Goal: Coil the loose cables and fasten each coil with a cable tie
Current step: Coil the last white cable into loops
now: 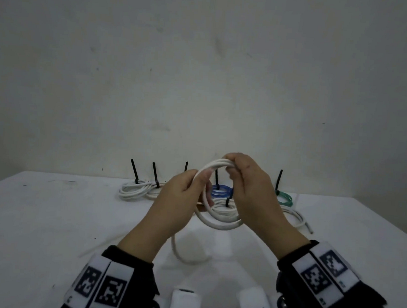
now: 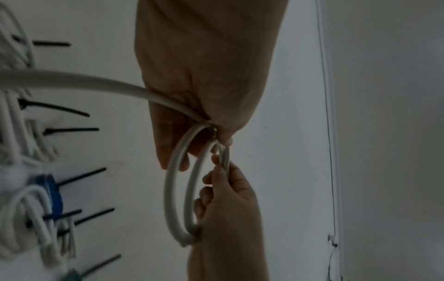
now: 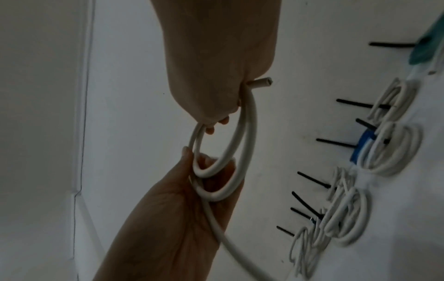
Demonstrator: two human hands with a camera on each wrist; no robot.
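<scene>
Held up at the centre of the head view, the white cable is part-wound into a few loops, with the left hand curled around the loops' near side and the right hand pinching the bundle at its top between thumb and fingers. In the right wrist view the cut end pokes out just past the right hand's grip, and in the head view the unwound tail trails down to the table at lower centre. The main risk I judge is spring-back: the cable looks stiff, the loops already sit apart from each other in the left wrist view, and if either grip eases while another turn is added they may fan open or slip off the fingers. The short stub could also pull back through the pinch and undo the first turn. The trailing tail may drag or kink as it is drawn up. Behind the hands, tied coils lie in a row, a blue coil and a green coil among white ones, each with a black tie end standing up; a swinging tail could snag them. No loose cable tie shows within reach, so freeing a hand for one may loosen the coil.
</scene>
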